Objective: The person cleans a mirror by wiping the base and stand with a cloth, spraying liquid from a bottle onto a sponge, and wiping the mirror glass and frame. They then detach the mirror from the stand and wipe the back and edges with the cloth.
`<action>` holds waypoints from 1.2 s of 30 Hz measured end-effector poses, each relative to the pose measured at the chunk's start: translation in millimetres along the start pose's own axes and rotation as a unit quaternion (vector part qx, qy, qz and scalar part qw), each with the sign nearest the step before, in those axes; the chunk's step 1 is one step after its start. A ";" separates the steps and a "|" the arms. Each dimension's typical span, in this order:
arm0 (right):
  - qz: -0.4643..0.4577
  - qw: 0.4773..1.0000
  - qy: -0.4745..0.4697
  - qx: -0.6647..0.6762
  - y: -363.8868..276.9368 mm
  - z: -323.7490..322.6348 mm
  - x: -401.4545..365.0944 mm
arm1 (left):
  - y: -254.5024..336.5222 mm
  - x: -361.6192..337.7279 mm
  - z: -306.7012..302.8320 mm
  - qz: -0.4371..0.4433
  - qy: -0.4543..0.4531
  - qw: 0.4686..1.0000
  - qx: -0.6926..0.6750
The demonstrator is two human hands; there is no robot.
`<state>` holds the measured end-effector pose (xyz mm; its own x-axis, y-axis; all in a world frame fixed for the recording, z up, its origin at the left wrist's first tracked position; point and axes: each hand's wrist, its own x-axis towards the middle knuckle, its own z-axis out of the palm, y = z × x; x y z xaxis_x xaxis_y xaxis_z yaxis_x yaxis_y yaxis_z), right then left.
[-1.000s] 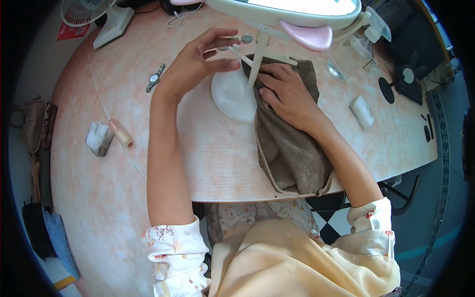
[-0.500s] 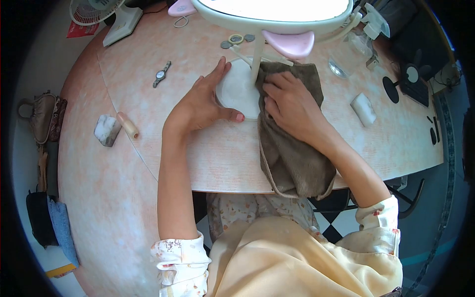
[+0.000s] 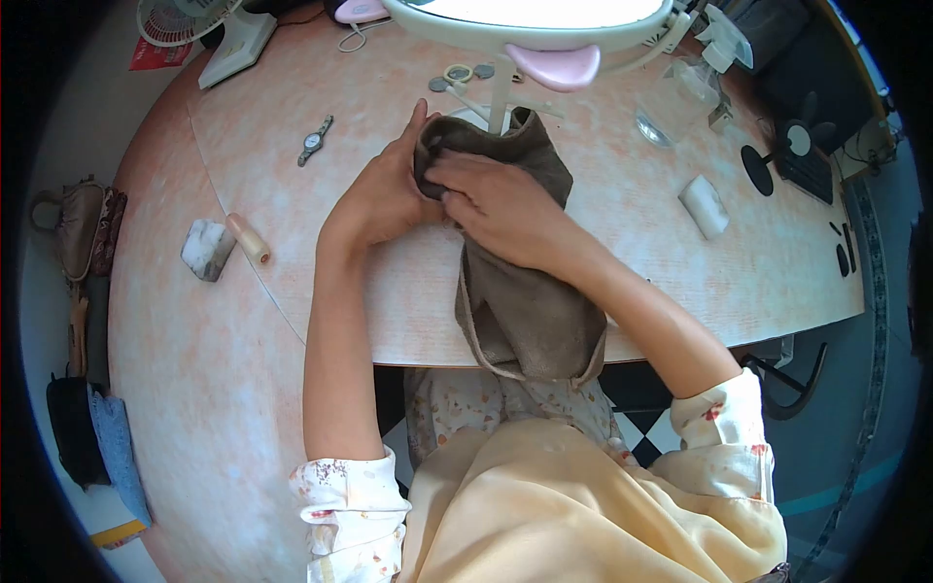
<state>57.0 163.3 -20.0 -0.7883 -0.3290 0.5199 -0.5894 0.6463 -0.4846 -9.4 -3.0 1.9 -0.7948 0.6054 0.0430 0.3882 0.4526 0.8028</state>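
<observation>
A brown ribbed cloth [image 3: 530, 325] lies bunched over the white round base [image 3: 472, 118] of a stand, its lower end draping toward the table's front edge. My right hand [image 3: 501, 209] presses the cloth onto the base, fingers curled into it. My left hand [image 3: 374, 194] wraps the base's left side, fingers at the far rim; its thumb is hidden by the cloth. From the base a thin white post [image 3: 501, 92] rises to a bright oval head [image 3: 544, 31] with a pink trim piece [image 3: 554, 68].
A wristwatch [image 3: 313, 143] lies to the left, above a marbled white block [image 3: 207, 250] and a beige tube [image 3: 249, 239]. Another white block [image 3: 704, 206] and a clear spray bottle [image 3: 685, 87] are on the right. A small fan [image 3: 233, 49] stands far left.
My right hand has moved left across the base with the cloth, which now covers most of it and meets my left hand. My left hand stays at the base's left side.
</observation>
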 end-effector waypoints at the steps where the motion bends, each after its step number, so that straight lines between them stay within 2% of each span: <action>1: 0.006 0.999 -0.026 0.018 -4.0 -14.4 -5.8 | -1.5 -0.7 2.8 0.009 0.004 1.000 -0.023; 3: 0.024 0.997 -0.073 0.021 -6.5 -44.4 -15.3 | -5.8 -0.1 6.9 0.028 0.015 0.997 -0.068; 5: 0.055 0.992 -0.116 -0.007 -2.5 -72.5 -30.2 | -0.2 -1.1 7.2 0.007 0.027 0.999 -0.029; 8: 0.081 0.987 -0.083 -0.114 11.7 -89.4 -42.4 | 6.2 -1.6 5.7 -0.016 0.031 0.999 0.007; 11: 0.017 0.981 -0.003 -0.191 34.7 -74.0 -30.7 | 6.5 1.2 5.5 -0.028 0.018 0.999 0.018; 16: -0.009 0.986 -0.081 -0.144 53.4 -62.6 9.2 | 2.3 3.2 9.0 -0.001 0.038 0.999 0.033; 19: -0.040 0.988 -0.031 -0.148 51.6 -57.0 -3.7 | 4.7 1.2 10.4 -0.010 0.040 0.999 0.036; 22: 0.054 0.969 -0.053 -0.233 17.2 -55.5 -27.0 | 4.8 4.0 9.9 -0.004 0.037 0.998 0.052; 25: 0.038 0.986 -0.074 -0.142 -29.1 -57.1 -43.2 | 1.6 3.9 11.7 -0.004 0.041 0.998 0.054; 26: 0.021 0.991 -0.061 -0.120 -28.6 -58.1 -47.0 | 2.9 3.0 11.1 -0.006 0.039 0.998 0.054; 29: 0.052 0.990 -0.076 -0.106 -3.7 -80.3 -46.5 | 13.5 1.5 10.3 -0.039 0.036 0.997 0.063; 30: 0.060 0.985 -0.040 -0.158 2.8 -80.7 -45.6 | 16.0 1.2 11.0 -0.055 0.035 0.996 0.066; 33: 0.038 0.978 0.012 -0.204 16.5 -76.5 -42.7 | 16.2 2.6 12.4 -0.054 0.040 0.995 0.068; 36: 0.074 0.995 -0.029 -0.064 -5.2 -77.2 -48.4 | 14.4 1.9 13.3 -0.055 0.048 0.996 0.053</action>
<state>111.8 229.0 11.6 -0.8759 -0.2602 0.4063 -0.4416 0.7717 -0.4577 0.9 13.3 5.7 -0.8737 0.4861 0.0190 0.3402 0.5827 0.7381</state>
